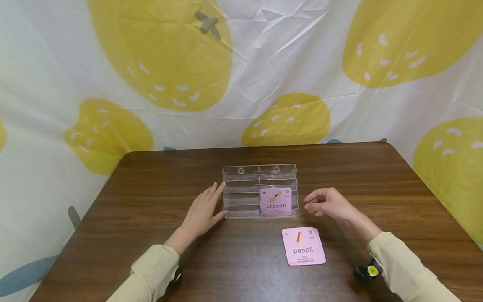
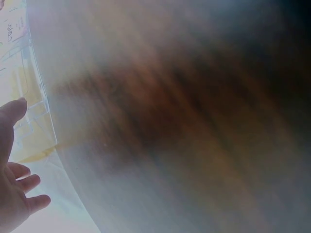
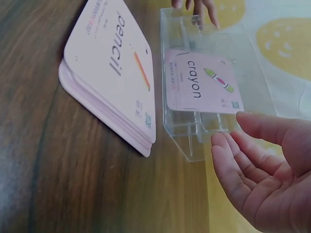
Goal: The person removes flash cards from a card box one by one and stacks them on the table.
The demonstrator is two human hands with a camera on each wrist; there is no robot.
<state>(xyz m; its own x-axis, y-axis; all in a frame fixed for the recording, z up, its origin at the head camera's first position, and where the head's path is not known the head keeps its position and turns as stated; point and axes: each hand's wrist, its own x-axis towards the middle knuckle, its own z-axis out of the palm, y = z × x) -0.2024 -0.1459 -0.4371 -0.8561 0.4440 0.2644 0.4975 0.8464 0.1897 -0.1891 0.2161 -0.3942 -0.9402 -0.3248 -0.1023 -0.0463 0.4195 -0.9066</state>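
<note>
A clear plastic tiered card rack (image 1: 241, 202) with two columns stands on the table. A pink crayon card (image 1: 276, 206) sits in the front right pocket. My left hand (image 1: 201, 213) rests its straight fingers and thumb against the rack's left side. Just off the rack's right side is my right hand (image 1: 329, 204), fingers loosely bent, holding nothing; the right wrist view shows a gap between thumb and fingertips. In front of the rack lies a stack of pink cards, the pencil card (image 1: 303, 250) on top. Only the rack's corner shows in the left wrist view.
The brown wooden table (image 1: 158, 188) has rounded far corners. Behind and beside it hangs a white cloth (image 1: 286, 63) with yellow fruit shapes. Dark wrist cameras with straps show near both cream sleeves (image 1: 407, 260).
</note>
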